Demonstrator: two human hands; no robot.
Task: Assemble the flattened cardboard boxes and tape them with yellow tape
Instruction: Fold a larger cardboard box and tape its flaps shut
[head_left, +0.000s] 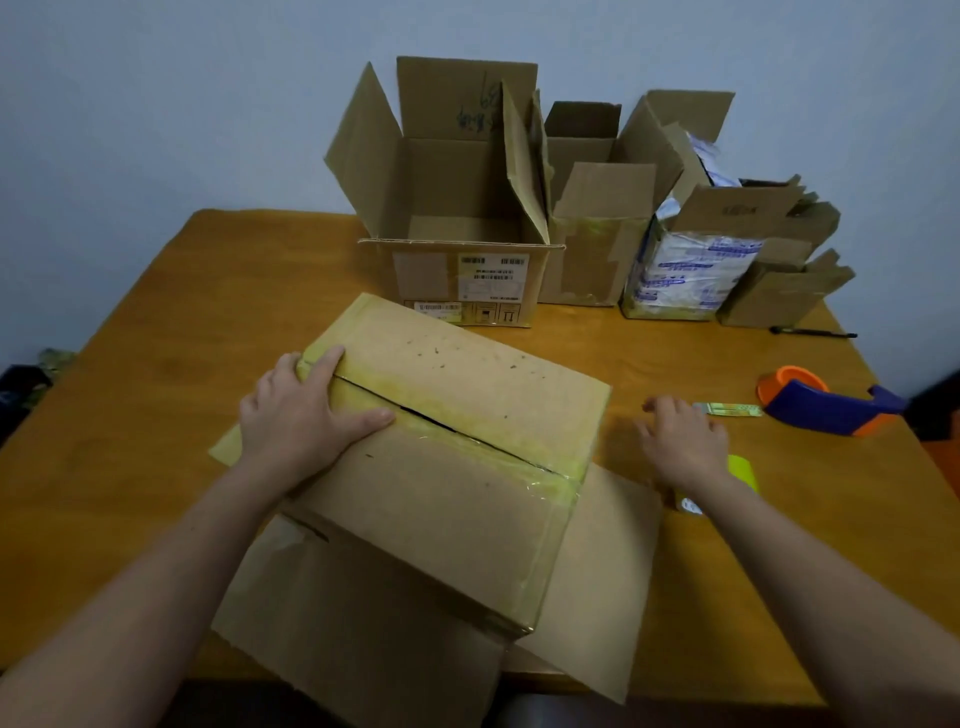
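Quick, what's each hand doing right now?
Left hand: open, pressing flat on the box.
Right hand: open, holding nothing.

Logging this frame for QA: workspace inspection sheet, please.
Surface: wooden table.
Job's things: box with flaps splayed, its yellow-taped seam showing a dark gap; tape roll by the right wrist; dispenser at right; open boxes along the far edge.
Clutter: pen near the rightmost of them.
Grippers: left hand flat on the seam's left end; right hand open, fingers spread, beside the box.
Cables: nothing seen.
Surroundings: pale wall; dark items beyond the table's left edge.
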